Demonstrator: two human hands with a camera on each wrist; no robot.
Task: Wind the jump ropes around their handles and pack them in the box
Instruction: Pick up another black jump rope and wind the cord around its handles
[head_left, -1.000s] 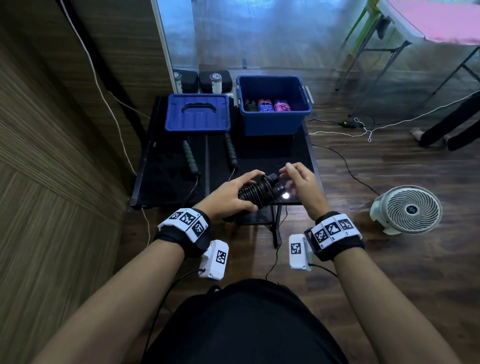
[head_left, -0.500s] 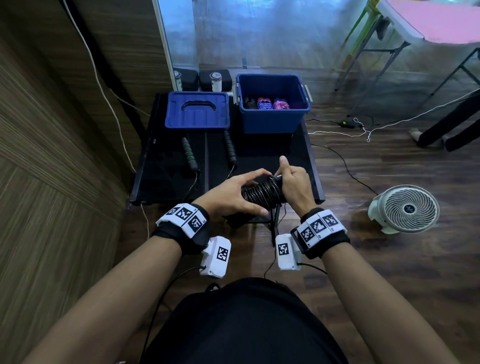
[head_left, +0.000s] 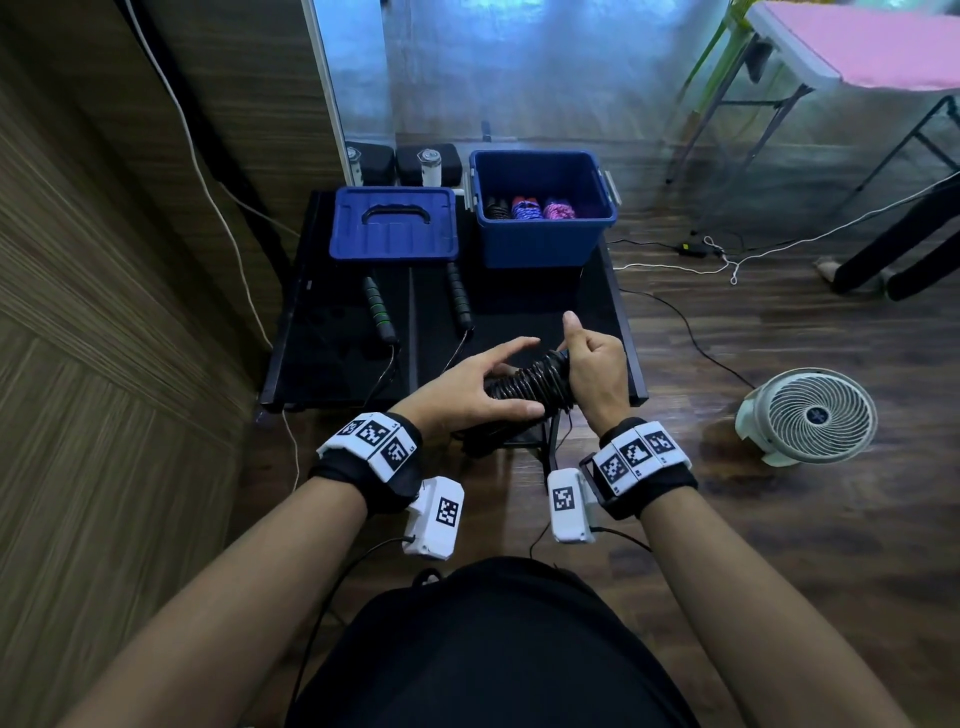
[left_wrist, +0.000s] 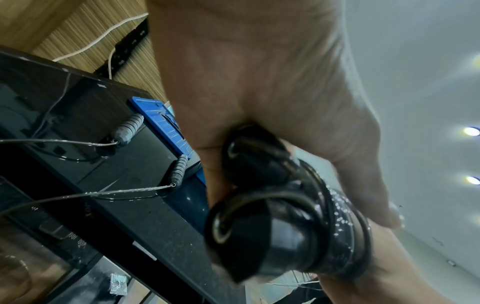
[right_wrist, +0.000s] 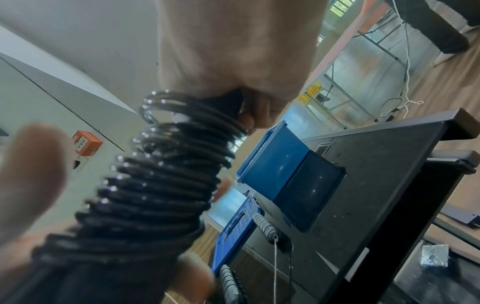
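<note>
I hold a black jump rope bundle, its cord wound in tight coils round the two handles, over the near edge of the black table. My left hand grips the near end. My right hand is curled round the far end, thumb pointing up. The coils fill the right wrist view. A second rope lies unwound with its two grey-green handles on the table. The open blue box at the back right holds three wound ropes.
The blue lid lies left of the box. A white fan stands on the wooden floor to the right, with cables beyond it. A wood-panel wall runs along the left. A pink folding table stands far right.
My right hand has gone from pinching the rope's end with spread fingers to a fist round the bundle's far end, thumb raised. The bundle stays in my left hand.
</note>
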